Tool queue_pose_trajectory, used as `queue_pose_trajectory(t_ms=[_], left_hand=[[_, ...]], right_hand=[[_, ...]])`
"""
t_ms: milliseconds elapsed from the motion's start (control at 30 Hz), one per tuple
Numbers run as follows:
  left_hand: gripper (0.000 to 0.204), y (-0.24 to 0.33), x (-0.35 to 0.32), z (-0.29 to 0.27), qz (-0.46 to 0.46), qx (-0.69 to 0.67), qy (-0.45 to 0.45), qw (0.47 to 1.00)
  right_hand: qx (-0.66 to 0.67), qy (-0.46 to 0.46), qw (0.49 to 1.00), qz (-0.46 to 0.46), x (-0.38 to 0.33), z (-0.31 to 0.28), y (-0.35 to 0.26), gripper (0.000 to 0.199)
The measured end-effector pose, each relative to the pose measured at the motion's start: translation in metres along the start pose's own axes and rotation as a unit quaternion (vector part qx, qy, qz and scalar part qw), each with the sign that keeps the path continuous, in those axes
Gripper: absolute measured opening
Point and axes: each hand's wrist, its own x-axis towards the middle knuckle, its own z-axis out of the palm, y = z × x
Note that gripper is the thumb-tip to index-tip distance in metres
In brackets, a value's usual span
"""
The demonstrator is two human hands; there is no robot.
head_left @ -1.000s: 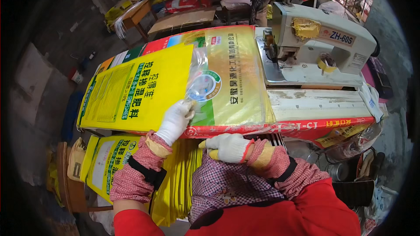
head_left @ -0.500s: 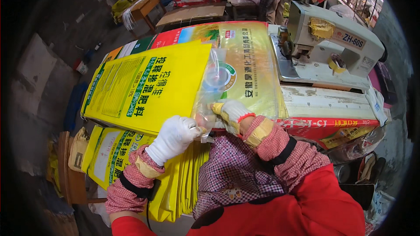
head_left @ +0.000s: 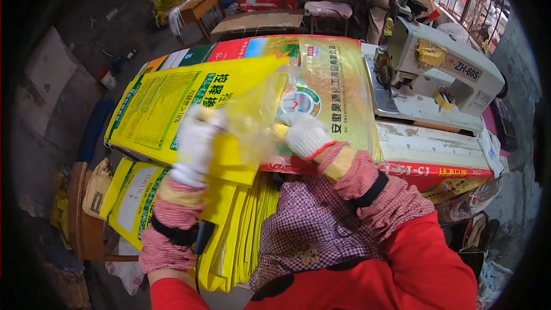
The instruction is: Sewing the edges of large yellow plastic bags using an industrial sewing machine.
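A yellow printed woven bag (head_left: pixel 152 103) lies on top of a stack to the left. Clear plastic film (head_left: pixel 252 123) spreads over its right end, between my hands. My left hand (head_left: pixel 198 140), in a white glove, is over the bag's near side; motion smears its fingers. My right hand (head_left: pixel 304 135), gloved in white with yellow fingertips, pinches the film's right side, with fingers closed. Under it lies a gold and green printed bag (head_left: pixel 344 97). More folded yellow bags (head_left: pixel 247 241) hang below the table edge, left of my checked apron.
A white sewing machine (head_left: pixel 433 74) stands at the right on a metal bed. A white worn board (head_left: pixel 427 143) runs in front of it. Behind, a person (head_left: pixel 379 3) stands beside a stool (head_left: pixel 327 10). A wooden table (head_left: pixel 201 8) is at the back left.
My left hand has moved left and up over the yellow bag, and the film now stretches wider. The bag's near right corner has shifted downward. My right hand stays nearly in place.
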Motion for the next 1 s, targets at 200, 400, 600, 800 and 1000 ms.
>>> queue_pose_trajectory(t_ms=[200,400,600,800,1000], left_hand=[[0.013,0.018,0.002,-0.032,0.135,-0.266,0.011,0.954],[0.012,0.035,-0.026,0.000,0.063,-0.189,0.012,0.980],[0.015,0.073,-0.031,-0.052,0.171,-0.260,0.057,0.949],[0.017,0.081,-0.059,-0.055,0.128,-0.029,0.118,0.984],[0.008,0.050,-0.086,0.011,0.271,0.228,-0.500,0.790]], right_hand=[[-0.345,0.098,0.933,-0.005,-0.001,-0.029,-0.012,0.023],[-0.148,-0.022,0.965,-0.214,0.027,0.034,-0.047,0.023],[-0.032,0.097,0.985,-0.138,0.131,-0.003,0.066,0.026],[0.500,-0.086,0.850,0.143,0.084,0.011,0.014,0.031],[0.601,0.039,0.798,-0.002,0.173,-0.010,0.094,0.059]])
